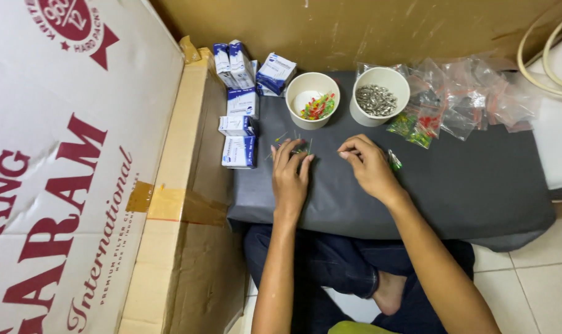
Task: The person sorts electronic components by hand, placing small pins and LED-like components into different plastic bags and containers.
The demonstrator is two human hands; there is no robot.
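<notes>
Pinched between thumb and forefinger, the right hand (368, 166) holds something too small to tell, while the left hand (291, 175) lies flat, fingers spread, on small green pieces (302, 147) near the middle of the dark grey padded work surface (479, 185). Open room lies to the right and along its near edge. At the far edge stand a white paper cup of red, green and yellow bits (313, 99) and a white paper cup of silvery metal parts (380, 95), clear plastic bags (460, 102) to their right, small blue-and-white cardboard boxes (239, 133) lining the left edge beside a large white carton with red lettering (64, 167).
</notes>
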